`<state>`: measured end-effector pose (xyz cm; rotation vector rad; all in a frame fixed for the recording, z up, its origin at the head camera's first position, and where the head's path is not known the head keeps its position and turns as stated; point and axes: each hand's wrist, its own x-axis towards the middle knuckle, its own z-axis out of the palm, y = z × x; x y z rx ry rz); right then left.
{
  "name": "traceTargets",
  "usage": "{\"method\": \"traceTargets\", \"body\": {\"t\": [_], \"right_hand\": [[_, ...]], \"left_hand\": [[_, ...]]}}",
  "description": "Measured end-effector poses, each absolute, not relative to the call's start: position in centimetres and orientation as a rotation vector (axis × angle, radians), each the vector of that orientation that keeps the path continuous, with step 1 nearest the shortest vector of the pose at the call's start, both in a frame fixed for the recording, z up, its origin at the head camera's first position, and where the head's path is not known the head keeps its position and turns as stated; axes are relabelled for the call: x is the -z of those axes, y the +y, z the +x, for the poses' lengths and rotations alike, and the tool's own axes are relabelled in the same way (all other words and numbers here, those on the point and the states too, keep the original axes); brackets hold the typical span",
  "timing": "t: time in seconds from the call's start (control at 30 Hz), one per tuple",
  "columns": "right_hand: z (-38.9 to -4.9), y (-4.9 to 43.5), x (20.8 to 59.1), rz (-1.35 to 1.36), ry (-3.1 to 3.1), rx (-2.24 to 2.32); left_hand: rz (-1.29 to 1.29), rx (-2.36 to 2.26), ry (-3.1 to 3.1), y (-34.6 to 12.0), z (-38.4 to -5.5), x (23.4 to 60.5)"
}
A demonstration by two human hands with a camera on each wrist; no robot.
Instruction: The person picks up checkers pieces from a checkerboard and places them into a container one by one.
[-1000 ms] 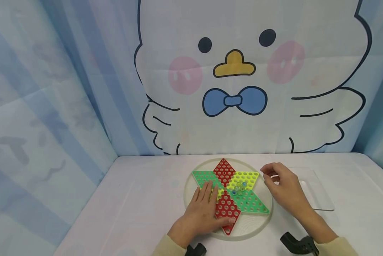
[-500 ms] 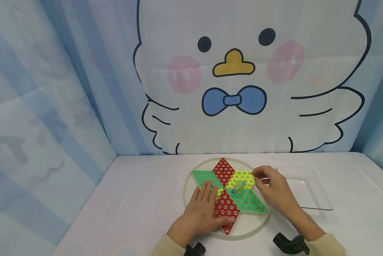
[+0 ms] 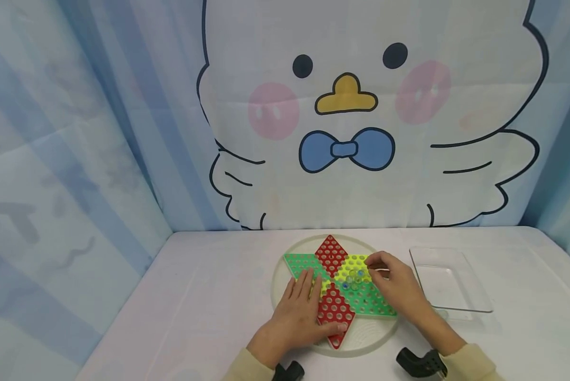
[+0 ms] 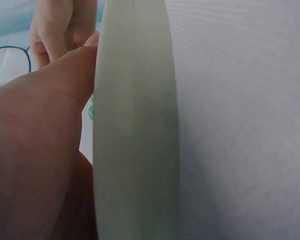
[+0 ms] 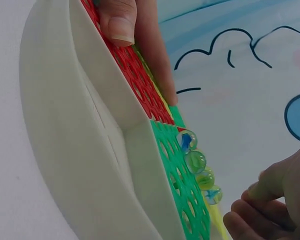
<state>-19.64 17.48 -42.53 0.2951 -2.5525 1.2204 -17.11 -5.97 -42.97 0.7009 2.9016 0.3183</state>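
Observation:
A star-shaped Chinese checkers board (image 3: pixel 336 307) with red, green and yellow perforated sections lies on a round, pale base (image 3: pixel 370 341). My left hand (image 3: pixel 294 317) rests flat on its left side, fingers spread and thumb across the near red point. Several glass marbles (image 3: pixel 355 279) sit clustered near the board's middle, also seen as marbles (image 5: pixel 195 162) in the right wrist view. Just right of them, over the yellow section, is my right hand (image 3: pixel 399 288), fingers bent and thumb close to the index finger (image 5: pixel 255 192). I cannot tell whether a marble is between the fingertips.
A clear plastic box (image 3: pixel 451 280) stands on the white table (image 3: pixel 209 296) to the right of the board. Behind the table hangs a curtain (image 3: pixel 347 196) with a cartoon bird. A dark camera mount (image 3: pixel 420 362) is on the right wrist.
My right hand has moved left from beside the clear box to over the yellow section, close to the marbles. The left hand has stayed on the board.

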Motion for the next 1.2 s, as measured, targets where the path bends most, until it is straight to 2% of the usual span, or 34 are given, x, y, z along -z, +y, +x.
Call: {"method": "traceTargets", "body": {"t": [1.2], "right_hand": [[-20.8,16.6,44.7,0.311,-2.536,-1.215]], "left_hand": [[0.672,-0.296,2.897,-5.9,-17.0,42.9]]}}
